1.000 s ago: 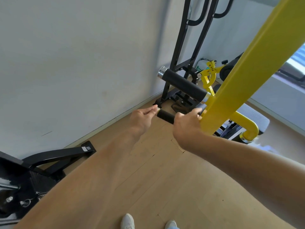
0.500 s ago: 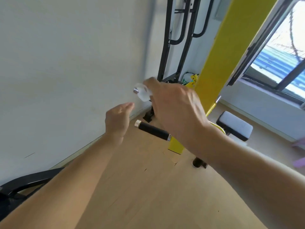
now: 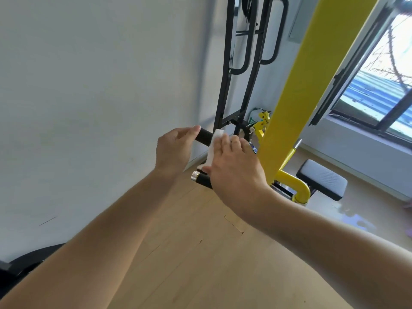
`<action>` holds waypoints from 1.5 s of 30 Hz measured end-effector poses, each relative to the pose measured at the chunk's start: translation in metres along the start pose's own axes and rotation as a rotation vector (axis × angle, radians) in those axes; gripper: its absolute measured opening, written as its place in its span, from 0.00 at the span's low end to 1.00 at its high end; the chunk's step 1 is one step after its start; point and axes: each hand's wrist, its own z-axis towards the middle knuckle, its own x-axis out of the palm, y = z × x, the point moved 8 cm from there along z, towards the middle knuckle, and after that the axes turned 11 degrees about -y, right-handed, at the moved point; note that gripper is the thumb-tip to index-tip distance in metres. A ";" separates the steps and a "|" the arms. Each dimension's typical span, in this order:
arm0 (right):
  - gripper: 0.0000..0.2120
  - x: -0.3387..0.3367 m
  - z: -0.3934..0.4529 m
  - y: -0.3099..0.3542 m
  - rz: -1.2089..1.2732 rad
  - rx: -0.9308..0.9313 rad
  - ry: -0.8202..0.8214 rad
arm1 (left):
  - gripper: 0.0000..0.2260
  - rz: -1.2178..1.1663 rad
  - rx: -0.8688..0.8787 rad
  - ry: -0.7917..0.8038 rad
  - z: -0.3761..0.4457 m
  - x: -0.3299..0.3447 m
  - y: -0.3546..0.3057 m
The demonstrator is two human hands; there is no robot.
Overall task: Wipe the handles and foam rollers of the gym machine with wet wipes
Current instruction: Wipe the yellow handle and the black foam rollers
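Note:
A black foam roller (image 3: 204,137) sticks out leftward from the yellow machine arm (image 3: 296,90). My left hand (image 3: 175,148) grips the roller's free end, thumb on top. My right hand (image 3: 234,169) holds a white wet wipe (image 3: 214,142) and presses it over the roller just right of my left hand; the wipe hangs down to my thumb. Below the roller a short black handle (image 3: 201,178) with a chrome end cap pokes out from under my right hand. The rest of the roller is hidden behind my right hand.
A white wall (image 3: 100,97) runs close on the left. A black steel frame (image 3: 227,74) stands behind the roller. A padded seat (image 3: 323,178) sits low on the right, by the window (image 3: 379,85). Black machine parts (image 3: 20,268) lie at the bottom left on the wooden floor (image 3: 200,264).
My right hand left the lower handle and brought the wipe up onto the foam roller. My left hand rose and took hold of the roller's end. The view tilted upward.

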 end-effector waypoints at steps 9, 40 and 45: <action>0.22 0.009 0.023 -0.011 -0.012 0.090 -0.007 | 0.14 0.015 0.120 -0.049 0.002 0.002 -0.006; 0.14 0.002 0.019 -0.014 -0.220 0.052 -0.001 | 0.12 0.008 -0.018 0.071 0.016 -0.005 0.005; 0.17 0.010 0.052 0.010 0.175 0.035 -0.173 | 0.10 0.047 -0.010 0.043 0.020 -0.013 0.001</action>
